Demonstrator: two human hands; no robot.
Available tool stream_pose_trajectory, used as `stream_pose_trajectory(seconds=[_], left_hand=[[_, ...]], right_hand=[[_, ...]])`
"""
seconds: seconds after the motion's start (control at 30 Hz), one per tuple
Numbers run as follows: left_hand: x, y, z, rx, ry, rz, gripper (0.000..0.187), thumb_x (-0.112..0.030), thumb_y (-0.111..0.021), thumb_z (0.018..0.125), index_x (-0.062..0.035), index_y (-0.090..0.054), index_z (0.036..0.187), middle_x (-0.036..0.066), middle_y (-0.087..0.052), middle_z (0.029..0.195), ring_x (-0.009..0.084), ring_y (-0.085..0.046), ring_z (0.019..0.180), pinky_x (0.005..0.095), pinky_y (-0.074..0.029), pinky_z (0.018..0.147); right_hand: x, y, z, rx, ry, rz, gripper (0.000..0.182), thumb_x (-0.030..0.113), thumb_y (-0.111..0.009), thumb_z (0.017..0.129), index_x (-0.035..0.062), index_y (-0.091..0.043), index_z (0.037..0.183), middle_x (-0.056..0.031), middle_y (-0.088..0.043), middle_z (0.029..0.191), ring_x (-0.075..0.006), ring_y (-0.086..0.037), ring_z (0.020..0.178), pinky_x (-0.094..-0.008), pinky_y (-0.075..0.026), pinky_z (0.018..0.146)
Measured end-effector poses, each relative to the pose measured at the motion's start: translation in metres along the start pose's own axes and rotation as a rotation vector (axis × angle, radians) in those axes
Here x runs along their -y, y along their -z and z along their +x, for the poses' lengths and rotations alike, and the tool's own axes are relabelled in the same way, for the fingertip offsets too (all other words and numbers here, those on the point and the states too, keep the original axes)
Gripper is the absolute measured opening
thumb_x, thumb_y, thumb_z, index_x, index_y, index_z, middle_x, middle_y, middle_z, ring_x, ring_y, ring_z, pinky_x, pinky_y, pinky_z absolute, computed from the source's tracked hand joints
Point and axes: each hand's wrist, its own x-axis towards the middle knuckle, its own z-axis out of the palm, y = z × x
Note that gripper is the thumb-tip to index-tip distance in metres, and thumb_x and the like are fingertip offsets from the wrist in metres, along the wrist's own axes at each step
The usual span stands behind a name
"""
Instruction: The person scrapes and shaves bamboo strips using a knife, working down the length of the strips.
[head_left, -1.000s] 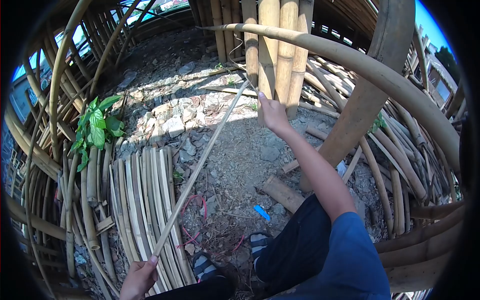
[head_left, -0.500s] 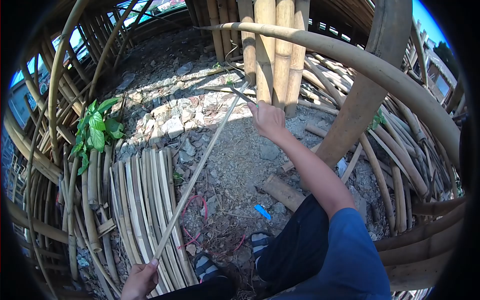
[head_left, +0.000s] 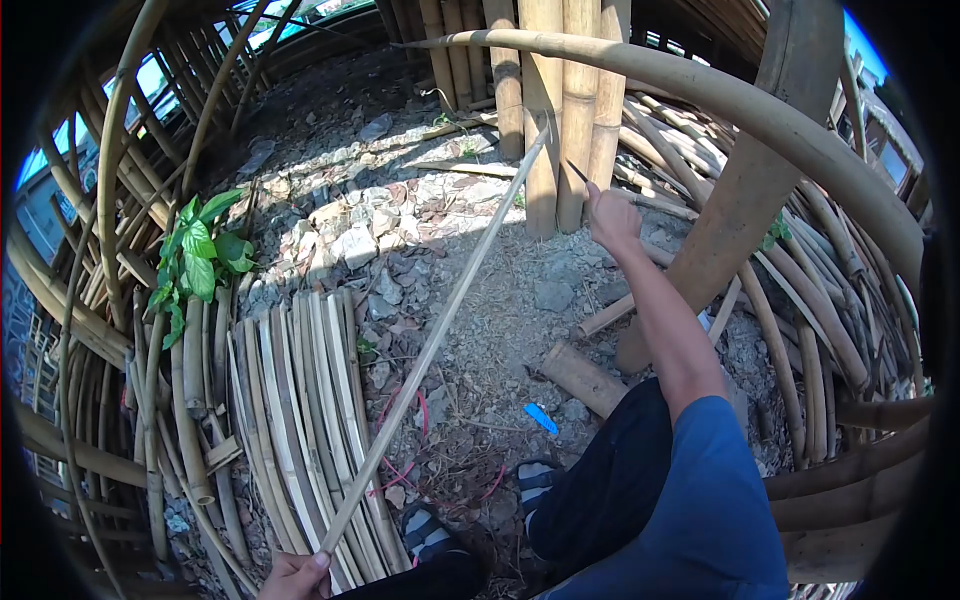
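A long, thin bamboo strip (head_left: 440,318) slants from the lower left up toward the standing bamboo poles. My left hand (head_left: 298,577) pinches its near end between thumb and fingers. To the right of the strip's far part, my right hand (head_left: 613,218) is closed around a knife (head_left: 577,172), whose handle is mostly hidden in the fist. The dark blade points up and left, apart from the strip. Beneath the strip, a row of split bamboo strips (head_left: 290,400) lies on the ground by my left foot.
Thick upright bamboo poles (head_left: 580,110) stand ahead. A curved pole (head_left: 700,85) crosses the upper right above a broad slanted bamboo post (head_left: 735,200). Bamboo piles (head_left: 840,310) lie at right. A leafy plant (head_left: 195,250), a blue scrap (head_left: 541,418) and a cut bamboo piece (head_left: 583,378) are nearby.
My right hand and the knife have moved right and slightly up, and the blade has come away from the strip. The strip's far end has swung right. The view has shifted slightly.
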Motion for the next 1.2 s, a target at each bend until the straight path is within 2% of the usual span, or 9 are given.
stream_pose_trajectory(seconds=[0.2,0.37,0.5,0.6,0.67,0.9,1.0,1.07,1.2], left_hand=[[-0.015,0.0,0.002,-0.115,0.036,-0.082,0.052,-0.046,-0.055,0.1,-0.0147,-0.048,0.059,-0.006,-0.038,0.047,0.0063,-0.029,0.037,0.0262,-0.016,0.038],[0.014,0.013,0.012,-0.069,0.008,-0.206,0.06,-0.045,-0.055,0.1,-0.0007,-0.052,0.059,0.003,-0.037,0.044,0.0107,-0.028,0.033,0.0292,-0.015,0.036],[0.013,0.011,0.01,-0.099,0.027,-0.202,0.06,-0.044,-0.056,0.1,-0.0007,-0.052,0.059,0.003,-0.037,0.044,0.0105,-0.028,0.034,0.0294,-0.014,0.036],[0.006,0.006,0.008,-0.076,0.034,-0.196,0.061,-0.046,-0.057,0.098,-0.0015,-0.051,0.058,0.004,-0.036,0.043,0.0115,-0.028,0.033,0.0291,-0.015,0.036],[-0.009,-0.002,-0.001,-0.143,0.027,-0.016,0.051,-0.042,-0.054,0.101,-0.0147,-0.048,0.059,-0.006,-0.037,0.046,0.0064,-0.028,0.037,0.027,-0.014,0.037],[-0.009,-0.001,-0.004,-0.087,0.051,-0.079,0.051,-0.041,-0.054,0.101,-0.0146,-0.046,0.058,-0.004,-0.037,0.045,0.0071,-0.029,0.035,0.0265,-0.014,0.035],[-0.004,0.002,-0.001,-0.043,0.04,-0.087,0.053,-0.043,-0.053,0.101,-0.0148,-0.044,0.057,-0.004,-0.036,0.045,0.0072,-0.027,0.034,0.0267,-0.012,0.034],[-0.001,0.011,-0.004,0.019,0.042,-0.224,0.046,-0.037,-0.055,0.102,-0.0122,-0.051,0.063,-0.005,-0.039,0.049,0.0059,-0.03,0.039,0.025,-0.017,0.037],[0.021,0.021,0.01,-0.026,0.068,-0.311,0.062,-0.05,-0.06,0.095,-0.0027,-0.049,0.057,0.004,-0.036,0.043,0.0127,-0.029,0.033,0.0288,-0.016,0.035]], right_hand=[[0.011,0.005,-0.016,0.058,-0.067,0.129,0.074,0.056,-0.025,0.104,-0.0016,-0.072,0.104,-0.0316,-0.066,0.11,-0.047,-0.064,0.107,-0.0527,-0.047,0.095],[0.049,0.025,-0.041,-0.097,0.099,0.424,0.072,0.058,-0.032,0.102,-0.002,-0.069,0.092,-0.0324,-0.066,0.088,-0.0488,-0.064,0.092,-0.0529,-0.048,0.086],[0.085,0.034,-0.068,-0.075,0.309,0.497,0.067,0.054,-0.035,0.103,-0.0018,-0.065,0.082,-0.0295,-0.065,0.077,-0.0488,-0.064,0.081,-0.0541,-0.048,0.076],[0.106,0.047,-0.085,-0.101,0.44,0.47,0.062,0.051,-0.036,0.104,-0.0008,-0.06,0.079,-0.0266,-0.064,0.071,-0.0483,-0.063,0.073,-0.0555,-0.046,0.069],[0.11,0.05,-0.084,-0.117,0.44,0.349,0.06,0.05,-0.035,0.104,0.0,-0.058,0.081,-0.0257,-0.064,0.07,-0.0476,-0.063,0.071,-0.0565,-0.046,0.067],[0.079,0.023,-0.048,-0.318,0.567,0.184,0.053,0.048,-0.038,0.104,0.0031,-0.057,0.084,-0.0211,-0.067,0.071,-0.043,-0.065,0.063,-0.0564,-0.05,0.064],[0.071,0.017,-0.036,-0.296,0.356,0.101,0.056,0.05,-0.036,0.104,0.0022,-0.059,0.088,-0.0233,-0.068,0.075,-0.0438,-0.067,0.07,-0.0566,-0.051,0.068],[0.032,0.019,0.0,-0.262,-0.027,0.14,0.06,0.051,-0.032,0.105,0.0004,-0.062,0.093,-0.0262,-0.069,0.081,-0.0456,-0.068,0.078,-0.0562,-0.051,0.073],[0.009,0.016,-0.014,-0.143,0.035,0.046,0.066,0.053,-0.028,0.105,-0.0018,-0.064,0.1,-0.0291,-0.069,0.088,-0.0467,-0.068,0.089,-0.0561,-0.05,0.08]])
